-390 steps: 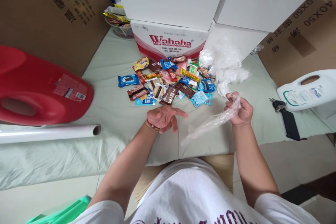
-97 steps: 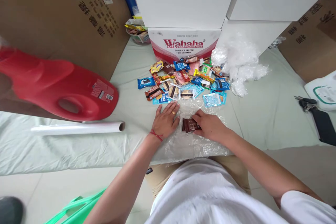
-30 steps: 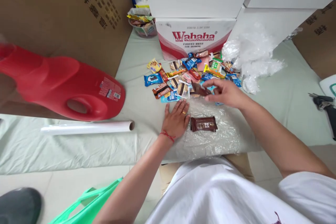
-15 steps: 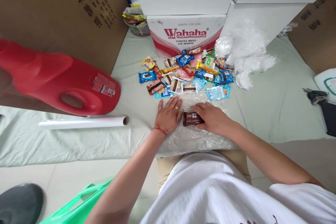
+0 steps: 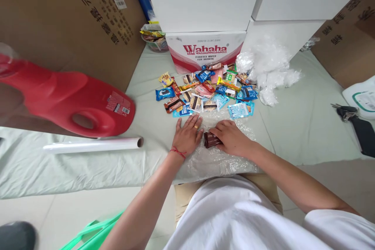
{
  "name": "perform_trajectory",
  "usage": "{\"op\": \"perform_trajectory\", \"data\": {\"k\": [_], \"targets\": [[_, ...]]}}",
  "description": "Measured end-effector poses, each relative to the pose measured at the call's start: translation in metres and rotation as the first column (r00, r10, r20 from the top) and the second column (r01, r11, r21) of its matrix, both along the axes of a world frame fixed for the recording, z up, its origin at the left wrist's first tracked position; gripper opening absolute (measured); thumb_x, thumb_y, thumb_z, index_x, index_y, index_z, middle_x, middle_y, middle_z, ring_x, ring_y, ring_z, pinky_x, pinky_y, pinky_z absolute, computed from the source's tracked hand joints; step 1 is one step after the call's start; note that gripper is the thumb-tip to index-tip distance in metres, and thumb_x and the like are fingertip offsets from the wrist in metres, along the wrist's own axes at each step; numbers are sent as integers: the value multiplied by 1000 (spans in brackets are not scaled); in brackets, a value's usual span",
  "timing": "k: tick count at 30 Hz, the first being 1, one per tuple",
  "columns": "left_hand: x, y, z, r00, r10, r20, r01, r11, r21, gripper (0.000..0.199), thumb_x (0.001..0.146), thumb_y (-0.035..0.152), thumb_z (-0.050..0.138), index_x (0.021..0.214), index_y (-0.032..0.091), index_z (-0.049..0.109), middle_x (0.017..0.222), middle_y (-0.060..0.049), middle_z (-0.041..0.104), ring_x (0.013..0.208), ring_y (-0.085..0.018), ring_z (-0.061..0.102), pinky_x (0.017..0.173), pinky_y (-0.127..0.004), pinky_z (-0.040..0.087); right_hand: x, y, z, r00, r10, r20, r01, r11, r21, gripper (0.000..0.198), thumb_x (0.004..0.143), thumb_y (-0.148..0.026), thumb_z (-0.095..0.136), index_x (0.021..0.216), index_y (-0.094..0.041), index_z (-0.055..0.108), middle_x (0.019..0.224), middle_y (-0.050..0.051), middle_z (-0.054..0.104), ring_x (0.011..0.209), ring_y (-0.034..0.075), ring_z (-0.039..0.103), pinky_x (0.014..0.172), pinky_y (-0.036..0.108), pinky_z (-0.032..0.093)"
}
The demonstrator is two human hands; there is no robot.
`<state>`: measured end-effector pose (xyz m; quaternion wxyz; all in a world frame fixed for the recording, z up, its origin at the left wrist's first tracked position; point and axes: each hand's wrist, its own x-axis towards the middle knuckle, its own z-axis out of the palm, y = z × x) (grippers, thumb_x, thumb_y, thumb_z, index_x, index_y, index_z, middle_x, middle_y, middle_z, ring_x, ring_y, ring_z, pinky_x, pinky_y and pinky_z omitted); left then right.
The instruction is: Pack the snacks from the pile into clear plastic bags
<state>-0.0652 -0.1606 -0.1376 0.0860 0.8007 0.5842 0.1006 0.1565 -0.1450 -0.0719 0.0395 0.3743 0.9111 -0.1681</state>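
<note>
The left hand (image 5: 186,136) lies palm down with fingers spread, partly on the sheet of clear film (image 5: 222,166); its grip is released and holds nothing. A ring (image 5: 196,126) is on one finger and a red cord (image 5: 177,151) circles the wrist. The right hand (image 5: 233,138) is bent over the brown packets (image 5: 211,140), its grip grasping them, thumb at the near edge and fingers over the top. The packets rest on the film, just beside the left thumb; their right end is covered by the hand, so the count cannot be told. The film lies wrinkled at the front of the cloth-covered worktop (image 5: 295,133). Behind both hands is a loose pile of wrapped snacks (image 5: 205,90), blue, yellow, red and pink among them, in front of a Wahaha carton (image 5: 206,50). A heap of crumpled clear plastic (image 5: 268,72) adjoins the pile on the right. On the left side, a red jug (image 5: 88,103) lies near a white roll (image 5: 93,145). At far right, keys (image 5: 347,113) lie near a white bottle (image 5: 361,95), which is cut off by the edge of view.
</note>
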Motion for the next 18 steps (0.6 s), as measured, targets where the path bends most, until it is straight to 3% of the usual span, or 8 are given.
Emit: {"op": "perform_trajectory", "data": {"k": [3,7,10,12,14,17,18], "targets": [[-7,2,0,997,-17,74,20,999,-34,54,108,40,30,158,23,41,165,-10,41,154,-26,36,129,-61,14,12,-3,3,991,-22,-129,27,999,35,66,88,-36,76,147,-15,53,140,19,58,132,36,46,114,56,32],[-26,6,4,962,-40,269,45,999,-14,54,109,41,28,158,23,40,165,-11,40,155,-24,35,128,-54,25,51,-27,10,900,-68,-431,120,988,95,46,100,-34,60,144,-22,55,138,16,61,127,32,54,109,54,45],[-40,-5,16,936,-64,346,9,988,156,51,106,38,39,155,23,43,162,-13,45,154,-27,36,126,-51,34,86,-63,7,849,-113,-517,202,972,120,41,100,-29,60,140,-29,57,122,12,68,115,31,62,98,52,53],[-45,-25,26,937,-107,331,2,953,302,50,103,29,48,152,25,46,155,-13,53,152,-30,40,122,-55,39,103,-90,-2,862,-127,-491,227,962,149,50,96,-34,68,144,-30,54,121,12,68,113,32,63,97,54,54],[-48,-50,34,927,-229,296,102,915,390,57,98,19,55,152,28,44,147,-12,60,148,-31,46,117,-55,45,112,-114,-15,894,-122,-432,216,961,175,68,92,-40,75,152,-30,46,129,14,66,120,35,61,101,58,53],[-53,-83,34,871,-442,214,365,874,321,67,93,12,59,154,30,39,143,-12,63,140,-30,55,119,-57,43,111,-135,-34,902,-159,-401,255,947,198,85,92,-40,75,163,-29,28,143,17,58,131,36,56,104,58,52],[-55,-90,32,862,-459,216,392,873,290,69,93,11,59,156,29,38,144,-14,62,138,-30,57,118,-58,43,107,-137,-39,888,-198,-414,303,931,203,88,93,-38,73,164,-29,22,145,18,56,132,35,55,103,57,53]]}}
